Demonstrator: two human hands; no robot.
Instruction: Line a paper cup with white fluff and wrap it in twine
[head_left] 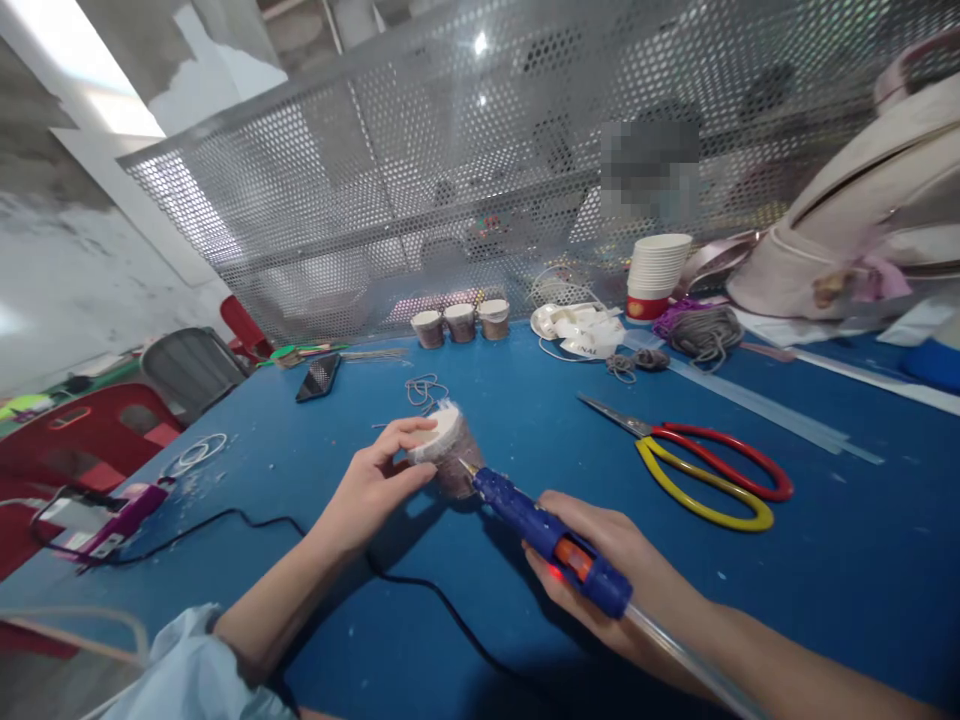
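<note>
Nearest, a pale sleeve (187, 670) covers the left forearm at the worktop's (862, 560) near edge. By the left edge lies a purple tool (124, 515), and a black cable (232, 511) runs from beside it across the blue surface. The left hand (375, 485) curls around a twine-wrapped cup (450, 455), tilted near the worktop's middle, with thumb and fingertips pinching its pale end. A blue glue gun (547, 540), gripped in the closed right hand (622, 575), has its nozzle touching the cup's side, or very nearly. Red-and-yellow scissors (705, 470) lie rightward, well apart.
</note>
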